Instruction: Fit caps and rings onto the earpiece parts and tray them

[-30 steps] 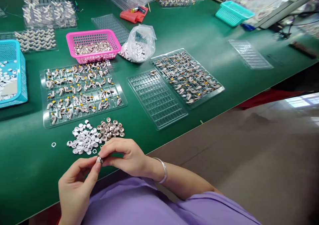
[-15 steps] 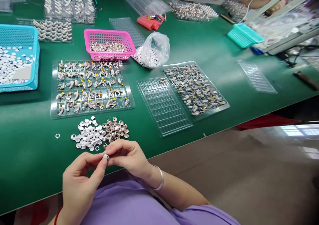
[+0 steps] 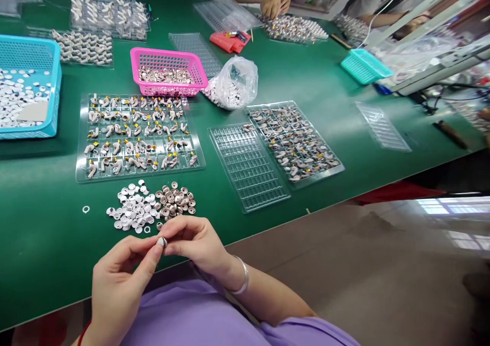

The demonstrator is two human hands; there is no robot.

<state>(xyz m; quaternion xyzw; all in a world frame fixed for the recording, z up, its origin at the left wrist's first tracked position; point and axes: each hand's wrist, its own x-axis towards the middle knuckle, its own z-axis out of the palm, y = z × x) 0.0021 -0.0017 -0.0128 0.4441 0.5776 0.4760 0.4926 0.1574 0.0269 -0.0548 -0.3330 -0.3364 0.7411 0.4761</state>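
My left hand pinches a small round cap, pale with a dark edge, between thumb and index finger. From the other side, my right hand grips the same cap with its thumb and fingertips. Most of the cap is hidden by the fingers. Just beyond the hands on the green table lie a pile of white round caps and, touching it, a pile of beige-gold round caps with centre holes. One thin white ring rests near the fingertips, and another white ring sits farther left.
A clear tray of curved earbud-like pieces lies behind the piles. Nearby are a pink basket, a plastic bag, a mostly bare tray, a filled tray and a blue basket. A co-worker's hands work across the table.
The view has shifted slightly. Both my hands keep their pinch on the cap with little visible movement. Across the table, the co-worker's hands have come down to the filled tray.
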